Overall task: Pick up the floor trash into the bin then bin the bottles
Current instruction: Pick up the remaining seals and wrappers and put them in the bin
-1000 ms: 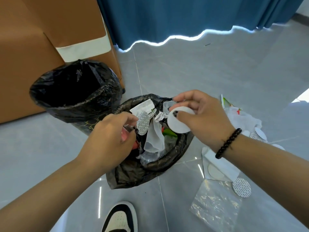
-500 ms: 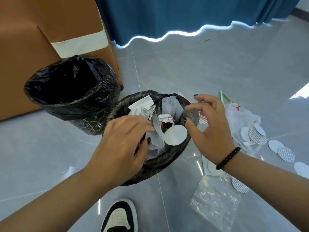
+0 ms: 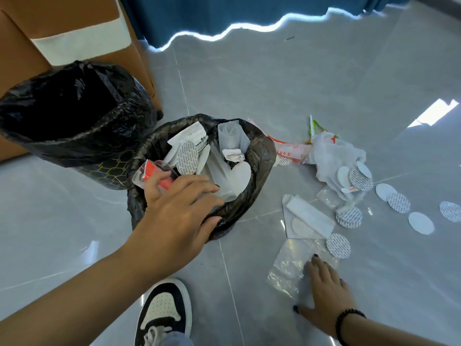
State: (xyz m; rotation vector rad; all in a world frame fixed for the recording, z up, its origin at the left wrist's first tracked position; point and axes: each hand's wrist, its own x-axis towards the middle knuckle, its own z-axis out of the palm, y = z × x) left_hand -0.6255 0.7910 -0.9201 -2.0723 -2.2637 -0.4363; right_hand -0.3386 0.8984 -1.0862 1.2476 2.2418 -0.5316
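**Kid:** Trash is all over the floor [image 3: 287, 78]! What is the person doing right now?

**Helper:** I think it is the first job, picking up floor trash. The right hand [image 3: 324, 295] is flat on the floor, fingers [image 3: 314, 267] spread wide. The fingertips lie on a clear plastic bag [image 3: 291, 265]. They press on it but have not closed on it, so the hand holds nothing yet.

**Kid:** And the other hand?

**Helper:** The left hand [image 3: 179, 216] rests on the near rim of the small bin [image 3: 262, 156]. Its fingers are loosely spread, not gripping, and reach in over the paper and white stuff inside. A red and clear wrapper [image 3: 154, 174] sits just past its fingertips. I cannot tell if they touch it.

**Kid:** What comes next?

**Helper:** My guess is the right fingers must pinch the thin bag, which is hard because it lies so flat. Then it goes to the small bin, which looks nearly full.

**Kid:** What else is left?

**Helper:** Just past the right fingertips are a round pad [image 3: 338, 245] and a white paper packet [image 3: 309, 218]. Farther out is a crumpled white bag [image 3: 331, 153] with more pads. A bigger, empty-looking bin [image 3: 74, 108] stands beyond the left hand.

**Kid:** Where are the bottles?

**Helper:** I see none.
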